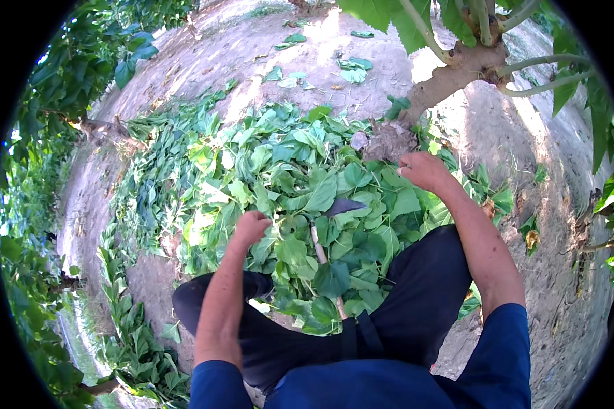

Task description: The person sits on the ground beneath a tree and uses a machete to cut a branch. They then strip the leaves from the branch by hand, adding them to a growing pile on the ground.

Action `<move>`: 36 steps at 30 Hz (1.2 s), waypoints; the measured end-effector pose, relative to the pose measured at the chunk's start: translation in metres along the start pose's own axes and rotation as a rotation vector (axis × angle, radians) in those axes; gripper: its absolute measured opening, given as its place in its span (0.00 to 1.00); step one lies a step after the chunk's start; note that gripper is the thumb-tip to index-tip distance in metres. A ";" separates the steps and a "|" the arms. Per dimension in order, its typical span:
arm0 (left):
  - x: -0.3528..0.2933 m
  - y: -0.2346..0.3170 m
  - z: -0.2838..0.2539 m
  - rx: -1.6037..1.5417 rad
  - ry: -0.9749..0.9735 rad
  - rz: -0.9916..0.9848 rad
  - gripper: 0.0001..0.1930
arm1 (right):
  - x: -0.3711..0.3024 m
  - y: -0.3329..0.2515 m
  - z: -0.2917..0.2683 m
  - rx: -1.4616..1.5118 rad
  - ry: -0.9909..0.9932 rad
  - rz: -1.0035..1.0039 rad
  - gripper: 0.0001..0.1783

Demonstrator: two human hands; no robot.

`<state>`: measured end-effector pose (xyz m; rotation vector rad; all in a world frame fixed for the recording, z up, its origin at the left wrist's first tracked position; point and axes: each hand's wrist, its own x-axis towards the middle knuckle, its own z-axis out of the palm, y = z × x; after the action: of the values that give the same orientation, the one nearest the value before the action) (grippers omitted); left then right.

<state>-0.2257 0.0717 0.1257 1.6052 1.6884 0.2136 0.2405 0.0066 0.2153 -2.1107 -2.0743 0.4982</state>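
A broad heap of cut green leaves (280,146) lies on the ground in front of me and between my knees. My left hand (252,227) is over the heap's near left part, its fingers curled closed; what they hold, if anything, is too small to make out. Farther out, my right hand (421,170) is closed at the heap's right side, close to the tree's base, and its grip is hidden too. Between my legs a hand tool with a wooden handle (319,251) and a dark pointed blade (346,206), like a sickle, lies among the leaves, touched by neither hand.
A thick tree trunk (443,85) rises at the far right, with leafy stems above it. More foliage (54,75) lines the left side. A strip of leafy cuttings (126,320) runs along the ground at left. Scattered leaves (353,68) lie on bare soil beyond the heap.
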 end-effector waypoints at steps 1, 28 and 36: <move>0.016 -0.021 0.018 -0.020 0.041 -0.002 0.16 | 0.003 -0.001 0.000 0.005 -0.008 -0.011 0.16; 0.033 -0.132 0.174 -0.207 0.397 -0.136 0.19 | 0.007 0.000 0.007 -0.112 -0.149 0.099 0.17; 0.012 -0.086 0.157 -1.081 0.167 -0.374 0.15 | 0.006 0.004 0.015 -0.118 -0.139 0.087 0.18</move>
<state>-0.1932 0.0065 -0.0384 0.4742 1.5131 0.9013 0.2396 0.0100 0.1993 -2.3032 -2.1417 0.5617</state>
